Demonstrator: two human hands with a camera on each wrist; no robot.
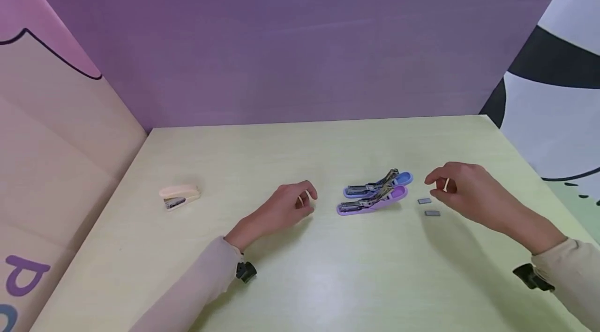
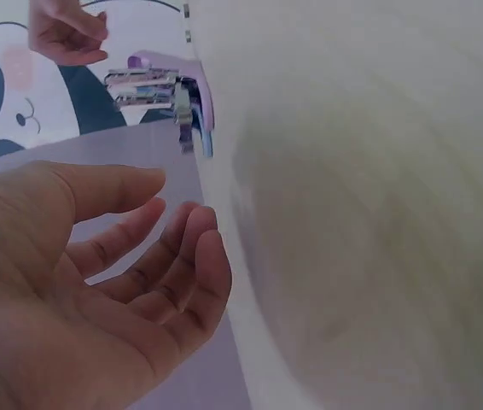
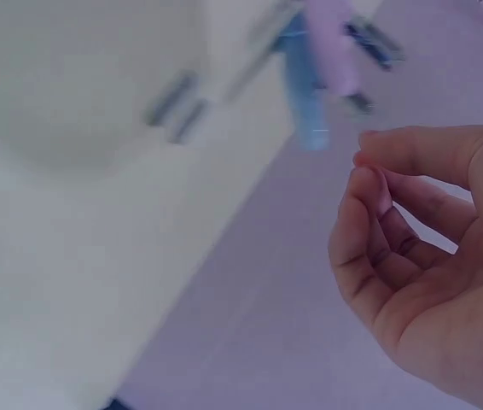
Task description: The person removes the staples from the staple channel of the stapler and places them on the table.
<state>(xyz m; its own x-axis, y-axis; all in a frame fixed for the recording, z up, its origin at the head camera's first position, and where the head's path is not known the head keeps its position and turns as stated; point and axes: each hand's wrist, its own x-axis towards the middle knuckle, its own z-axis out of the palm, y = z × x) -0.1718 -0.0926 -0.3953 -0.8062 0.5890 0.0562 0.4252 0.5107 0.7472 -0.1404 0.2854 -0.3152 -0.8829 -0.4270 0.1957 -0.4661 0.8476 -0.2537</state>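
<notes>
Purple stapler [image 1: 373, 202] and blue stapler [image 1: 376, 186], both open, at three o'clock from the left hand [image 1: 283, 206] (fingers loosely curled, empty). Right hand [image 1: 466, 191]: fingers narrowly parted, nothing visible held; staple strips [image 1: 432, 213] at its eight o'clock. Probable step: loading; next calls for pinching one strip.

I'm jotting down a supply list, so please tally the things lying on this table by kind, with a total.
Staplers: 3
Staple strips: 2
Total: 5
</notes>
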